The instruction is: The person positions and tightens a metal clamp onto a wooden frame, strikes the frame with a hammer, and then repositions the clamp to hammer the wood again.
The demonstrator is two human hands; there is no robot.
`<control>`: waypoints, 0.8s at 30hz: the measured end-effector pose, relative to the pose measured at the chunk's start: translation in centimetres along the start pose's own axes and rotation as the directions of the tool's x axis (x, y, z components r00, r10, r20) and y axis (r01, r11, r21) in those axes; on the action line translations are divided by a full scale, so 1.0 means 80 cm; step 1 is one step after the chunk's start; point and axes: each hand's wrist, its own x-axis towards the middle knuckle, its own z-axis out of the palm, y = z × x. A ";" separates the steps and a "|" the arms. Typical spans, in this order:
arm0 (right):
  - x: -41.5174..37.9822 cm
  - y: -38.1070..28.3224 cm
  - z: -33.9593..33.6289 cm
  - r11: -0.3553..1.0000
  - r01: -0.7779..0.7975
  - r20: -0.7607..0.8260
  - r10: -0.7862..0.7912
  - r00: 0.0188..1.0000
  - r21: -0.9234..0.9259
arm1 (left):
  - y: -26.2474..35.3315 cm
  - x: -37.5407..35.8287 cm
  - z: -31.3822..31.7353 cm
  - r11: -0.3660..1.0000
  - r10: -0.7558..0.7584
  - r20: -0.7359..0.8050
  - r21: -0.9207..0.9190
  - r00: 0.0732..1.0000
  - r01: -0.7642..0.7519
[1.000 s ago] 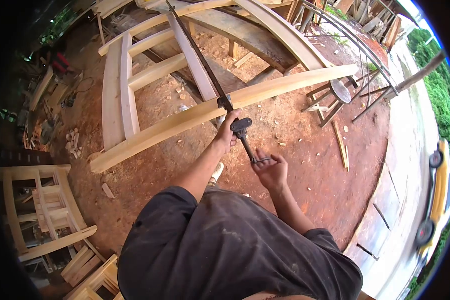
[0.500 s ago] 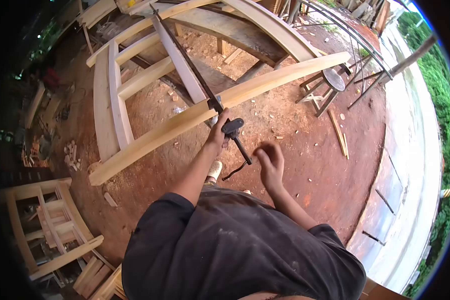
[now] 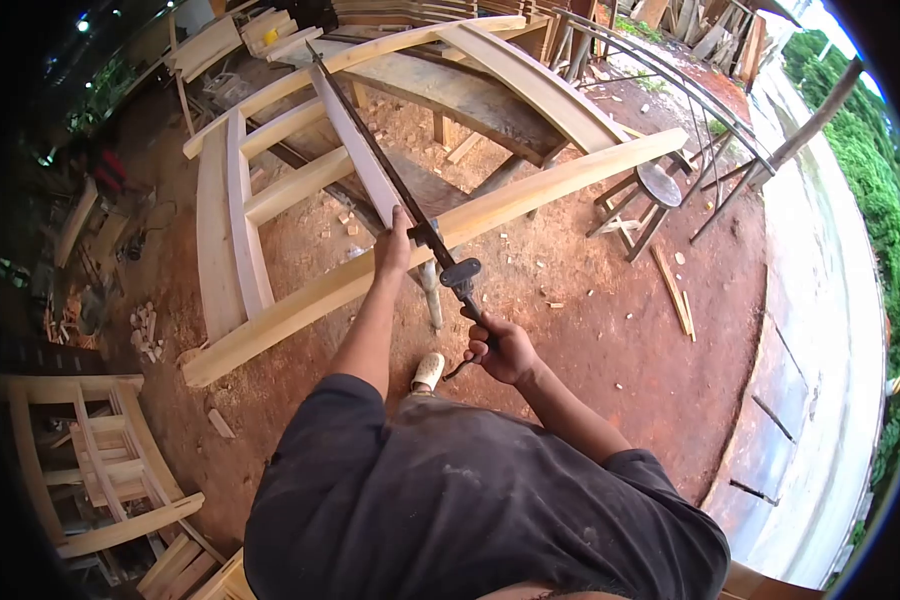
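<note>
A long dark bar clamp (image 3: 385, 165) lies across a pale wooden frame (image 3: 300, 312), running from the far rail to the near rail. My right hand (image 3: 508, 352) is closed around the clamp's screw end, below its dark oval head (image 3: 460, 272). The bent crank handle shows just under my fingers. My left hand (image 3: 394, 250) grips the near rail beside the clamp's jaw, close to the end of the middle board (image 3: 360, 150). Its fingers are partly hidden behind the wood.
The frame rests on a rough workbench (image 3: 420, 90). A round stool (image 3: 658, 187) stands to the right, near metal rails (image 3: 670, 75). A second wooden frame (image 3: 120, 530) lies at lower left. Offcuts (image 3: 148, 335) and sticks (image 3: 675, 290) litter the dirt floor.
My left hand has shifted from the clamp near its head to the near rail, left of the jaw. My right hand has moved left and closed on the clamp's screw end.
</note>
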 end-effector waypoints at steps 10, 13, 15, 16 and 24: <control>-0.006 0.012 -0.003 0.999 0.002 -0.019 -0.002 1.000 0.036 | 0.021 -0.056 -0.044 1.000 -0.007 -0.036 0.021 0.999 0.007; -0.021 0.014 -0.015 1.000 -0.024 0.087 0.025 0.996 -0.012 | -0.021 -0.063 -0.018 0.933 -0.311 0.334 -0.069 0.890 0.352; -0.038 0.018 -0.005 0.972 -0.149 0.019 0.155 0.988 -0.184 | 0.006 -0.114 -0.001 0.831 -0.318 0.609 -0.189 0.727 0.523; -0.040 0.024 -0.006 0.943 -0.212 0.037 0.229 0.973 -0.255 | 0.003 -0.123 0.007 0.788 -0.230 0.709 -0.266 0.666 0.555; -0.021 0.060 -0.030 0.897 -0.294 0.233 0.379 0.895 -0.329 | -0.005 -0.129 0.017 0.779 -0.256 0.624 -0.319 0.738 0.540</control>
